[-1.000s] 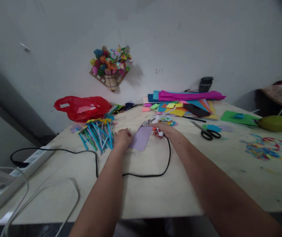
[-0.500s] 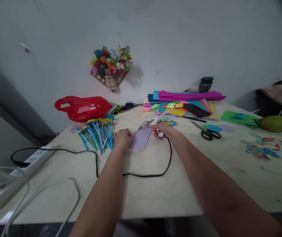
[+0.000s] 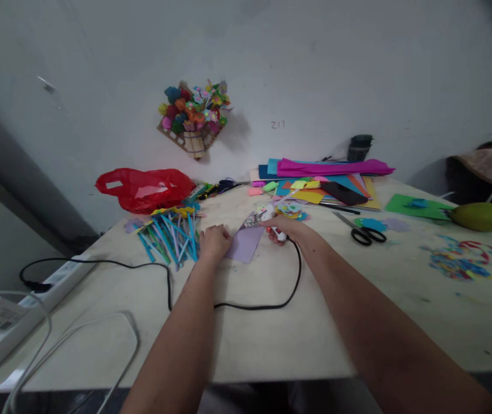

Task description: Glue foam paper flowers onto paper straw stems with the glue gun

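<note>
A lilac sheet of paper (image 3: 245, 246) lies on the table in front of me. My left hand (image 3: 216, 241) is at its left edge, fingers curled together and closed on the paper. In my right hand (image 3: 284, 225) is a white corded glue gun (image 3: 267, 214), gripped by its handle. Its nozzle points left over the paper's upper left edge, where a silvery patterned area shows; contact cannot be made out. A black cord (image 3: 299, 270) loops from the handle under my left forearm. Left of my left hand lie blue and green paper stems (image 3: 172, 236) with yellow flower shapes.
A power strip (image 3: 62, 273) and white cables (image 3: 131, 328) occupy the left. Behind are a red plastic bag (image 3: 146, 190), stacked coloured sheets (image 3: 332, 168) and a dark cup (image 3: 360, 148). Rightward lie black-handled scissors (image 3: 360, 230), paper scraps (image 3: 455, 261) and a yellow-green pouch (image 3: 485, 217).
My right hand has shifted the glue gun's nozzle slightly left and down along the paper's edge. My left hand stays in place.
</note>
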{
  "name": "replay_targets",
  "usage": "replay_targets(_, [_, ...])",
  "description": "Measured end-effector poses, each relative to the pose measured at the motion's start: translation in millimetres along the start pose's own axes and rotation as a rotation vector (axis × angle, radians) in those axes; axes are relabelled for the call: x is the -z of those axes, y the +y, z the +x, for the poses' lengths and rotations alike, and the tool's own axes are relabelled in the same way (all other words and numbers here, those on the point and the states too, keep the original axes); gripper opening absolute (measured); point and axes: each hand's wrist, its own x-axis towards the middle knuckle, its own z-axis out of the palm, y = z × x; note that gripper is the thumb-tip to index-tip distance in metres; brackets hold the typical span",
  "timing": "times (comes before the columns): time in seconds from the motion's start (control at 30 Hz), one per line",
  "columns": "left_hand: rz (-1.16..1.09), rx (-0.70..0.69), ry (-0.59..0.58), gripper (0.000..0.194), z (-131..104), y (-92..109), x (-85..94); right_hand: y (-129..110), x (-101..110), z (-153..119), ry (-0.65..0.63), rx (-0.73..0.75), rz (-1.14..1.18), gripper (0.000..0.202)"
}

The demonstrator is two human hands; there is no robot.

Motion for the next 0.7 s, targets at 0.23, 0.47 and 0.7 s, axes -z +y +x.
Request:
replay_targets(0.23, [-0.004,0.045,-0.011,0.018,0,1,4.5,-2,0,-1,0.03,-0.003,0.007,0.035])
replay_targets(0.47, [0.066,0.053,-0.173,0.02,-1,-8,17.9,1,-1,2,0.045,0.019,0.034,0.033])
replay_targets(0.7, [0.118,0.028,-0.268,0.017,0,-19,24.0,3,0,6,0.049,-0.002,0.042,0.037])
